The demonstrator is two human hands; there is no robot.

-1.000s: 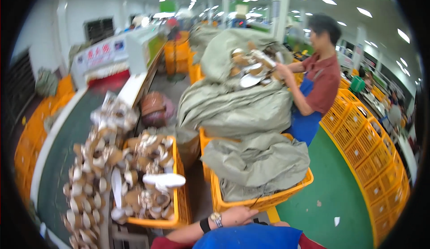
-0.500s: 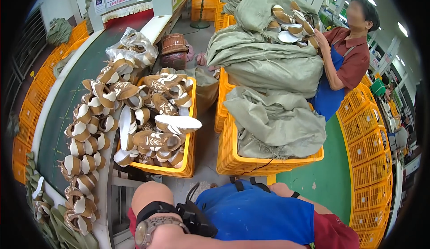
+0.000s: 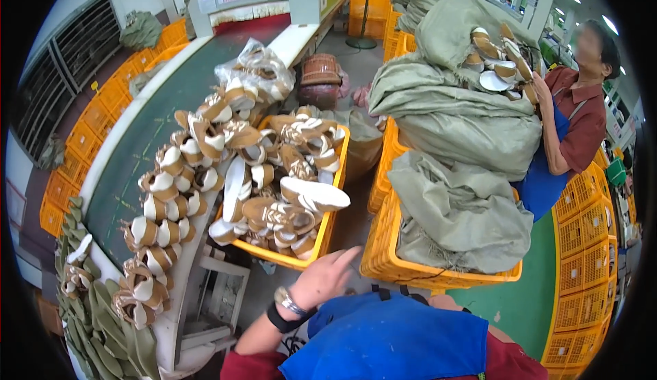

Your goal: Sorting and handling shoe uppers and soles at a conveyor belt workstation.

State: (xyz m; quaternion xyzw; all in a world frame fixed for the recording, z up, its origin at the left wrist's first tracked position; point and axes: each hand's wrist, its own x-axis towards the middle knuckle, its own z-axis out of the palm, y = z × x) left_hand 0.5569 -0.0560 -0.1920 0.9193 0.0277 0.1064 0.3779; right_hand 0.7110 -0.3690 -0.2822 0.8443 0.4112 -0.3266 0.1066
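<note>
My left hand (image 3: 323,279), with a metal watch (image 3: 289,300) and a black band at the wrist, is in front of my blue apron (image 3: 390,342). Its fingers are stretched out and hold nothing. They point toward the gap between a yellow crate (image 3: 291,262) heaped with brown-and-white shoes (image 3: 279,214) and a stack of yellow crates (image 3: 410,274) topped with a grey-green cloth (image 3: 458,223). My right hand (image 3: 446,303) shows only in part beyond the apron, low beside the crate stack; its fingers are hidden.
Rows of similar shoes (image 3: 157,231) stand along a green conveyor belt (image 3: 157,106) on the left. Olive flat pieces (image 3: 102,325) pile up at lower left. At right, a co-worker (image 3: 578,116) handles shoes on large sacks (image 3: 465,120). Yellow crates (image 3: 582,270) line the far right.
My left forearm, close across the bottom before, has swung out, and the left hand now shows with fingers extended. The scene has shifted to the right in view; the shoes look unmoved.
</note>
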